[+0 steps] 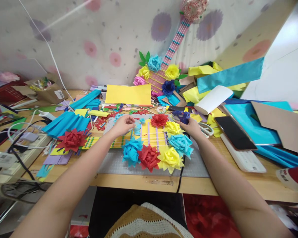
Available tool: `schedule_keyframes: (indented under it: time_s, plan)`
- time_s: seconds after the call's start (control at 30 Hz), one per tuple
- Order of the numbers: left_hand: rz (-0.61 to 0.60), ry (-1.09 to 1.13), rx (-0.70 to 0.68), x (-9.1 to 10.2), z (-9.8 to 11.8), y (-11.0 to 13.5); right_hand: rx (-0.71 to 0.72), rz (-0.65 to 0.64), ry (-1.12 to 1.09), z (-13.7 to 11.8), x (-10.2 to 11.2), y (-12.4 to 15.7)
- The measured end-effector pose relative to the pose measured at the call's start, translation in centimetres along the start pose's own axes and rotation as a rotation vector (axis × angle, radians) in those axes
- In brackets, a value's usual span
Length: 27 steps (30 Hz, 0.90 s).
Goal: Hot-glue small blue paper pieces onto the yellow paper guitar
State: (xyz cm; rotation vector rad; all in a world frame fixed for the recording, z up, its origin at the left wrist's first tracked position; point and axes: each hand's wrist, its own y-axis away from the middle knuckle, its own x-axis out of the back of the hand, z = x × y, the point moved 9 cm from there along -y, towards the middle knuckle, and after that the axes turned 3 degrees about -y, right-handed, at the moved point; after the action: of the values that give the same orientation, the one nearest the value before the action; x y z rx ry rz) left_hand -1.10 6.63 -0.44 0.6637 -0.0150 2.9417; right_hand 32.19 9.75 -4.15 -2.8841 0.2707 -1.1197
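Paper guitar [152,139] crosswise, neck [95,142] leftward

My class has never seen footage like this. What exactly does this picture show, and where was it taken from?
There is no machine here: a person works bare-handed, and a camera on their head looks forward and down. On the table lies a guitar-shaped craft, edged with paper flowers in red, yellow and blue. The right hand holds a blue glue gun. The left hand hovers over the craft; whether it pinches anything is unclear. Around lie coloured paper and a phone.
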Motion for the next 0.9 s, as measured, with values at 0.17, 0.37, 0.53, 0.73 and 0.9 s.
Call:
schedule_keyframes:
  time_s: [0.17, 0.37, 0.53, 0.73, 0.9]
  plan:
    - [0.017, 0.014, 0.0, -0.6, 0.5, -0.1, -0.086, 0.049, 0.041, 0.8, 0.0, -0.6]
    - [0.044, 0.085, 0.037, -1.1, 0.3, 0.0, 0.022, 0.149, -0.124, -2.2, 3.7, -0.6]
    - [0.043, 0.11, 0.094, -2.1, 0.3, 0.0, 0.362, -0.218, -0.117, -9.7, 3.4, 1.1]
    - [0.051, 0.103, 0.122, -2.9, 0.8, 0.1, 0.517, -0.479, -0.008, -14.5, -0.2, 4.0]
    - [0.068, 0.123, 0.127, -2.6, 1.2, 0.3, 0.534, -0.494, 0.049, -14.6, -1.6, 4.0]
